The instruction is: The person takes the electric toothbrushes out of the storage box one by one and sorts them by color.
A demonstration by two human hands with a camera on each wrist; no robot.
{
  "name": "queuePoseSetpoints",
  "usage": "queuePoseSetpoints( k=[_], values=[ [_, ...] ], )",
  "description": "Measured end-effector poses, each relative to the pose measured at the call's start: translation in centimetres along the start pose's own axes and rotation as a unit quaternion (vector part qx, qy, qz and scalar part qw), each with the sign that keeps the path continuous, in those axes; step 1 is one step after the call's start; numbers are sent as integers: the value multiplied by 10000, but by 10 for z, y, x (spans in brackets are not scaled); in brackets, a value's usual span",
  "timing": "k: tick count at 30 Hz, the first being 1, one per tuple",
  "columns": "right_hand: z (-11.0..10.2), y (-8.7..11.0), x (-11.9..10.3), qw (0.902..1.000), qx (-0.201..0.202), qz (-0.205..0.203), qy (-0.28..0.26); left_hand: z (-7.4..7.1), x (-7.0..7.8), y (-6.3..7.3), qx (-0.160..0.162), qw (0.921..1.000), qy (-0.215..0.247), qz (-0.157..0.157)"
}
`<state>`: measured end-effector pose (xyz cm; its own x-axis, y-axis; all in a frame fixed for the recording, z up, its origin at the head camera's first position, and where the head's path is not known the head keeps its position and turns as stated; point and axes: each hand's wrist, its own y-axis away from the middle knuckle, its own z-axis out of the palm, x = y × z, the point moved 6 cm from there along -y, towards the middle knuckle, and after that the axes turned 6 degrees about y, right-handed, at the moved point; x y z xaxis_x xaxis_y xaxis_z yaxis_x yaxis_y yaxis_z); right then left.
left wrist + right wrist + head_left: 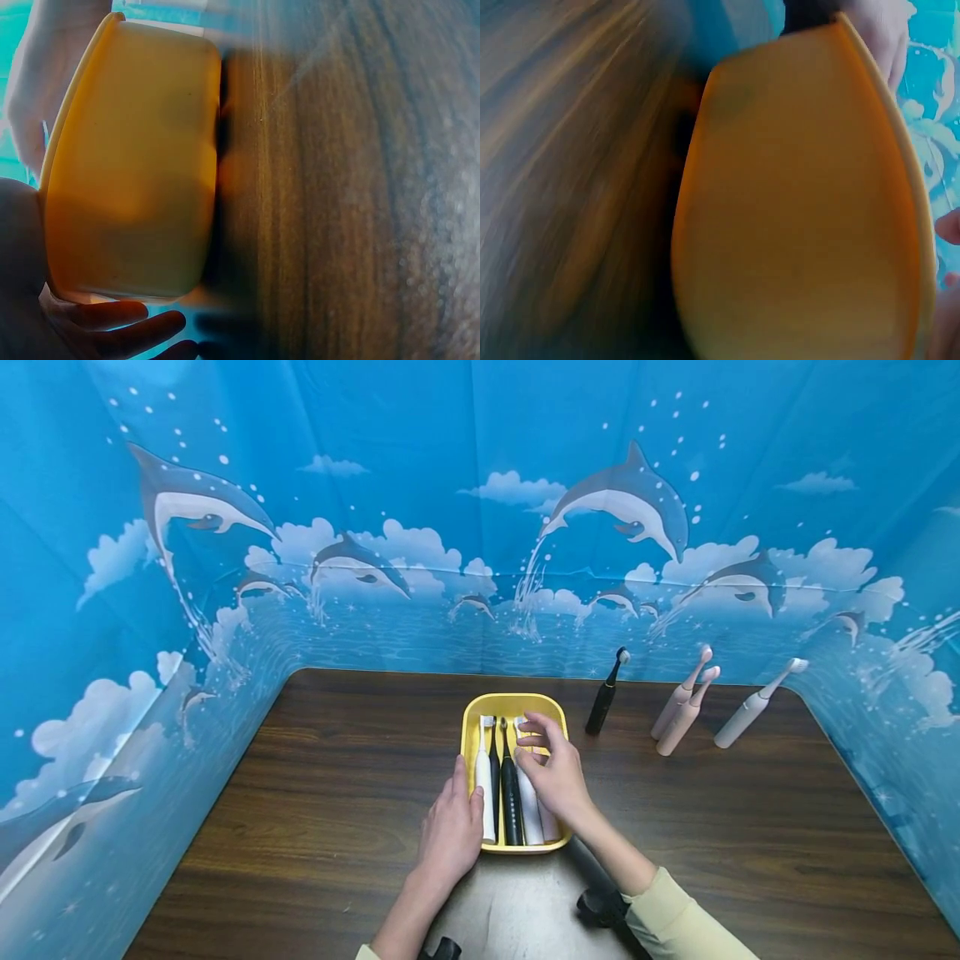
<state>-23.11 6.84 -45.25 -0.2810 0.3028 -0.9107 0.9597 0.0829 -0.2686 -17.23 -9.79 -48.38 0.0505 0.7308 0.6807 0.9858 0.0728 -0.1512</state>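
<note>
A yellow tray (517,850) stands on the table and holds several electric toothbrushes side by side, among them a white toothbrush (484,785) and a black toothbrush (512,793). My left hand (452,827) grips the tray's left wall, thumb at the rim and fingers along the outside. Above the tray's right half is my right hand (558,774), fingers bent and spread near the head of another white toothbrush (528,797). In the right wrist view a gap shows between two fingertips (949,226); the tray wall (802,187) hides most of that hand.
Upright on the table to the right stand a black toothbrush (602,706), two pink toothbrushes (677,727) and a pale grey toothbrush (742,720). A blue dolphin-print sheet (420,460) rises behind and at both sides of the wooden table (315,793).
</note>
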Motion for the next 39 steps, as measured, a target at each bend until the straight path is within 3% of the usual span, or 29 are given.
queuePoseSetpoints(
  k=[7,12,16,25,32,39],
  values=[
    [34,-8,9,9921,-771,988,81,0,2,0,-16,10000,-36,-41],
    [43,-17,18,9823,-902,1642,5,4,5,-1,-108,9999,39,-37],
    [48,-22,21,9760,-967,1942,-207,5,6,-1,-119,9999,39,-11],
    [59,-31,24,9712,-1535,1822,22,1,2,1,5,9999,-78,83],
    [59,-29,24,9603,-1942,1991,234,2,2,1,-23,9999,10,109],
    [65,-23,19,9473,-2604,1856,207,-1,1,0,3,10000,-37,93]
  ],
)
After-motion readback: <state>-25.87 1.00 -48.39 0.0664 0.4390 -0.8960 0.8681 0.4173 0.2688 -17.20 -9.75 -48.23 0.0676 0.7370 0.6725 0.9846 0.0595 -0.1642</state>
